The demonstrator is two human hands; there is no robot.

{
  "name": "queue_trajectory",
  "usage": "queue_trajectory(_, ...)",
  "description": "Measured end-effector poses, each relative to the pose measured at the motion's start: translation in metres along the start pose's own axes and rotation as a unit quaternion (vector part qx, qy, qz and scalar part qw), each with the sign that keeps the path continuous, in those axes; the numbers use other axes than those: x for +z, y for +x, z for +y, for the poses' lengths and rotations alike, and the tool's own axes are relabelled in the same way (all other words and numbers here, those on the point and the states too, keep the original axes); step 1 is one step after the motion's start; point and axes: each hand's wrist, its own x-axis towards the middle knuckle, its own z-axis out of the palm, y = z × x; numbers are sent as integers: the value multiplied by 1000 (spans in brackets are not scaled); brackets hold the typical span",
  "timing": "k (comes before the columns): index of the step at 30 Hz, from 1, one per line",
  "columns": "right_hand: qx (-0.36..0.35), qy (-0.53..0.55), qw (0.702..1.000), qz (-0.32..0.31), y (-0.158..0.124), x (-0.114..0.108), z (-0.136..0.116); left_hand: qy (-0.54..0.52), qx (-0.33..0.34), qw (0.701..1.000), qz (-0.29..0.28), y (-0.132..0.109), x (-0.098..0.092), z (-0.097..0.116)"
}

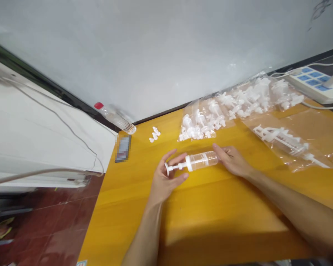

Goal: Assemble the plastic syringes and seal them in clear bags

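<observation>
A clear plastic syringe [202, 161] with a white plunger lies level between my hands above the yellow table [199, 214]. My right hand [233, 159] grips its right end, thumb and fingers closed on the barrel. Around the plunger's white end disc is my left hand [168, 179], its fingers and thumb curved and apart; the disc rests near the palm. Several small white caps [155, 134] lie farther back on the table. Clear bags of white plastic parts [201, 122] stretch along the wall, and another bag with white and clear parts [288, 142] is at the right.
A bottle with a red cap [116, 119] leans at the table's back left corner, beside a dark, blurred-out flat object [123, 149]. At the far right is a white power strip with blue sockets [316, 80]. Cables run along the left wall.
</observation>
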Motion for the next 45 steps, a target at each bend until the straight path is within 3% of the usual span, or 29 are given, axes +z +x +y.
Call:
queue_trajectory(5, -9, -39, 999, 0, 1, 8, 9, 29, -66, 997, 27, -2, 17, -9)
queue_trajectory(10, -48, -82, 995, 27, 2, 11, 17, 40, -104, 991, 69, -3, 19, -9)
queue_trajectory(14, -31, -82, 996, 17, 2, 9, 13, 66, -65, 996, 20, -7, 19, -7)
queue_trajectory(18, 42, -73, 996, -42, 3, 4, 3, 93, 41, 995, -10, -9, 20, -10)
queue_trajectory(20, 56, -76, 994, -52, 2, 4, 0, 98, 39, 994, -21, -10, 19, -11)
queue_trajectory(23, 44, -94, 994, -18, 0, 7, -2, 99, -12, 995, -22, -10, 14, -11)
queue_trajectory(29, 80, -83, 991, -66, -1, 6, -4, 164, 83, 982, -42, -13, 8, -1)
queue_trajectory(32, 90, -60, 994, -29, 1, 5, -5, 104, 18, 993, -54, -12, 7, 5)
queue_trajectory(35, 91, -40, 995, -14, 1, 5, -3, 49, -32, 998, -17, -9, 8, 10)
queue_trajectory(41, 38, -56, 998, -17, -1, 7, 1, 35, -57, 997, 38, -9, 16, 15)
queue_trajectory(45, 20, -59, 998, -3, -3, 7, 0, 39, -33, 999, -14, -12, 17, 16)
